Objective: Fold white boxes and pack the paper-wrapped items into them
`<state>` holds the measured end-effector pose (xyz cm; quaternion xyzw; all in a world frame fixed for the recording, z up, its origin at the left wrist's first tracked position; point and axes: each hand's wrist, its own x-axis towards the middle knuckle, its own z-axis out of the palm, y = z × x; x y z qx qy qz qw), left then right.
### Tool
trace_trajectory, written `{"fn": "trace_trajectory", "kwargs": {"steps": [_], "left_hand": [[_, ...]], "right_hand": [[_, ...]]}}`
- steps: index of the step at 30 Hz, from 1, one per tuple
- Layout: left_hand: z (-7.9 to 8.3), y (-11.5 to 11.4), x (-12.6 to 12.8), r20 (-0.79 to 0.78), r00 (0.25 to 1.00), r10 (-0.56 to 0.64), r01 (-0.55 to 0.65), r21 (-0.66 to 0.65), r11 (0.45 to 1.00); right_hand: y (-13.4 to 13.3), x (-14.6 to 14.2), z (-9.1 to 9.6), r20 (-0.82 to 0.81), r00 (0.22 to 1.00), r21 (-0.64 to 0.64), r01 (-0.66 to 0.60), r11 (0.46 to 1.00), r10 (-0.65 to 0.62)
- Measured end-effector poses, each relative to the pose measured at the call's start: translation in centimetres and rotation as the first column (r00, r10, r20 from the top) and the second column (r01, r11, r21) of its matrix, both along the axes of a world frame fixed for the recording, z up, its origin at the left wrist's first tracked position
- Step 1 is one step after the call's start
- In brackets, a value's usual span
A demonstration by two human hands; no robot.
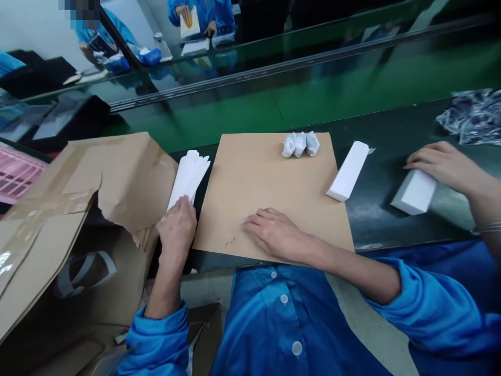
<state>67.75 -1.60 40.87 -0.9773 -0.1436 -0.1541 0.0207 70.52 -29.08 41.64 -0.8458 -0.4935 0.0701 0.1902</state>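
My left hand (pixel 177 225) is closed on the near end of a stack of flat white cartons (pixel 188 175) lying beside the left edge of a brown cardboard sheet (pixel 270 198). My right hand (pixel 274 232) lies flat on that sheet with its fingers stretched out and nothing in it. Three small white wrapped packets (pixel 300 144) sit in a row at the sheet's far edge. A folded white box (pixel 349 171) lies just off the sheet's right edge.
A co-worker's hand (pixel 440 164) at the right rests on another white box (pixel 414 192). An open brown shipping carton (pixel 78 209) stands at the left. A green conveyor belt (pixel 274 99) runs behind. Crumpled plastic bags (pixel 473 116) lie far right. Other workers stand beyond.
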Motion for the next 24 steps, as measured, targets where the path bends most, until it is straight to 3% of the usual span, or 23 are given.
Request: {"fn": "trace_trajectory", "kwargs": {"steps": [2,4,5,7,8,9,10,11,12,13,14,15,16,17,19,21,22,23,24], "left_hand": [[0.3,-1.0,-0.5,0.106,0.992,0.064,-0.066,0.018,0.998],[0.4,-3.4,-1.5,0.242,0.97,-0.026,0.021,0.021,1.0],[0.2,-5.1,-2.2,0.316,0.94,-0.128,0.125,0.029,0.992],[-0.1,-8.9,-4.0,0.366,0.86,-0.354,0.369,0.032,0.929],[0.0,-10.6,-4.9,0.371,0.811,-0.452,0.481,0.015,0.876],[0.3,-11.9,-5.7,0.384,0.738,-0.556,0.622,-0.067,0.78],[0.8,-12.6,-6.4,0.445,0.702,-0.557,0.675,-0.165,0.719],[1.6,-12.8,-6.8,0.527,0.72,-0.452,0.652,-0.289,0.701],[2.5,-12.6,-6.8,0.568,0.75,-0.338,0.618,-0.42,0.665],[3.4,-12.0,-6.5,0.557,0.795,-0.24,0.565,-0.536,0.628],[4.2,-11.4,-6.0,0.493,0.841,-0.222,0.521,-0.63,0.576],[4.7,-10.7,-5.3,0.367,0.893,-0.262,0.45,-0.735,0.507],[5.0,-10.2,-4.5,0.247,0.917,-0.313,0.373,-0.806,0.46],[5.0,-9.8,-3.8,0.147,0.929,-0.338,0.287,-0.865,0.412],[4.3,-9.7,-2.9,0.08,0.955,-0.287,0.168,-0.94,0.297],[3.2,-9.8,-2.6,0.099,0.97,-0.224,0.128,-0.985,0.118],[2.7,-9.8,-2.6,0.099,0.966,-0.239,0.111,-0.993,0.034],[2.5,-9.7,-2.7,0.089,0.953,-0.289,0.087,-0.996,-0.021],[2.5,-9.5,-2.8,0.071,0.93,-0.36,0.06,-0.997,-0.041]], "right_hand": [[0.5,0.5,0.2,-0.239,0.968,0.089,0.102,0.991,-0.078],[0.9,0.5,0.6,-0.546,0.831,0.236,0.269,0.934,-0.101],[1.1,0.4,0.8,-0.671,0.737,0.303,0.374,0.877,-0.082],[1.2,0.4,1.0,-0.801,0.598,0.396,0.578,0.713,-0.04],[0.8,0.6,1.2,-0.82,0.571,0.42,0.649,0.634,-0.041],[0.2,0.9,1.3,-0.827,0.559,0.426,0.687,0.589,-0.054],[-0.7,1.2,1.6,-0.83,0.554,0.414,0.69,0.594,-0.064],[-1.9,1.6,1.9,-0.833,0.551,0.385,0.649,0.657,-0.057],[-3.1,1.9,2.4,-0.833,0.552,0.341,0.552,0.761,-0.027],[-4.3,2.1,2.9,-0.831,0.556,0.287,0.402,0.869,0.017],[-5.4,2.3,3.5,-0.82,0.568,0.228,0.227,0.947,0.062],[-6.2,2.2,4.0,-0.794,0.603,0.164,0.081,0.983,0.083],[-6.7,1.9,4.4,-0.734,0.677,0.092,0.013,0.996,0.059],[-7.0,1.4,4.6,-0.621,0.784,0.023,0.031,0.999,-0.009],[-6.8,-0.1,4.5,-0.255,0.946,-0.047,0.194,0.98,-0.2],[-6.4,-1.8,4.0,0.098,0.953,-0.037,0.291,0.956,-0.286],[-6.3,-2.4,3.7,0.204,0.943,-0.04,0.275,0.961,-0.261],[-6.2,-2.8,3.4,0.265,0.94,-0.047,0.236,0.971,-0.216],[-6.3,-3.1,3.2,0.298,0.938,-0.048,0.199,0.979,-0.176]]}}
